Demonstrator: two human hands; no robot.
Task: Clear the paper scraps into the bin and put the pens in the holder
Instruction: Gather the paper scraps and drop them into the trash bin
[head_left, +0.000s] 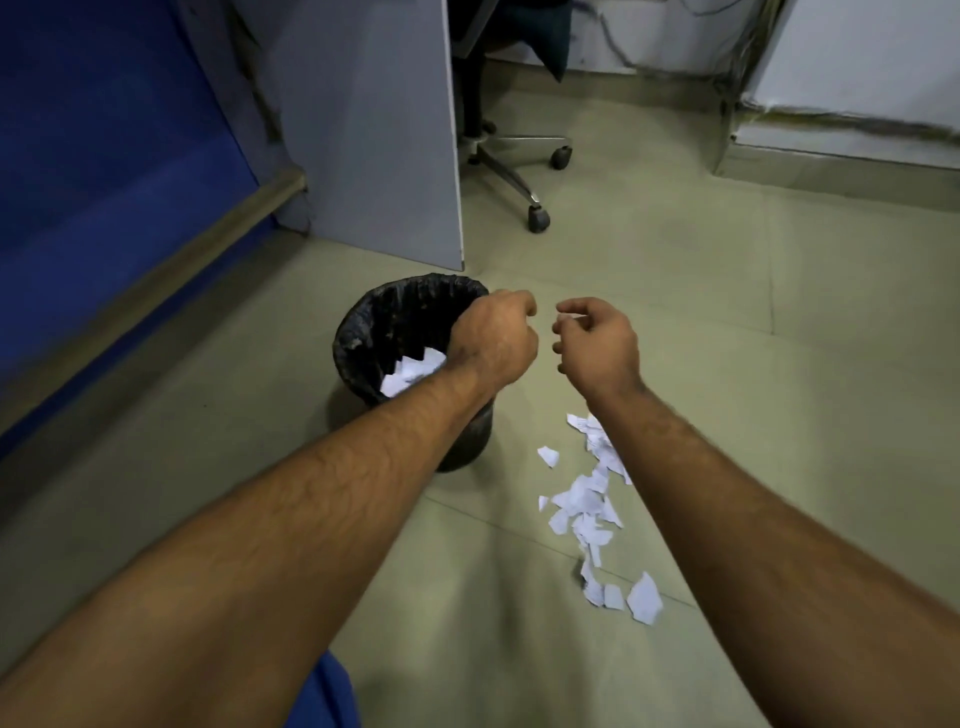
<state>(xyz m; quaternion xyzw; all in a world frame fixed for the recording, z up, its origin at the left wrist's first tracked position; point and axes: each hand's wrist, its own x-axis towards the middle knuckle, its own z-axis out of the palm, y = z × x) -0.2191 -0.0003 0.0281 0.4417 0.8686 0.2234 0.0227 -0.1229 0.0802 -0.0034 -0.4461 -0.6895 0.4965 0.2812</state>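
Observation:
A black bin (363, 332) with a black liner stands on the floor, and white paper scraps (410, 371) lie inside it. My left hand (493, 340) hovers over the bin's right rim with its fingers curled under; no paper shows in it. My right hand (597, 345) hangs just right of the bin, fingers loosely curled and holding nothing. A trail of torn white paper scraps (587, 512) lies on the floor to the right of the bin, partly under my right forearm. No pens or holder are in view.
A grey desk panel (379, 130) stands behind the bin. An office chair base with castors (537, 218) is beyond it. A blue partition (104, 156) runs along the left. White cabinets (857, 104) line the far right. The floor is pale green tile.

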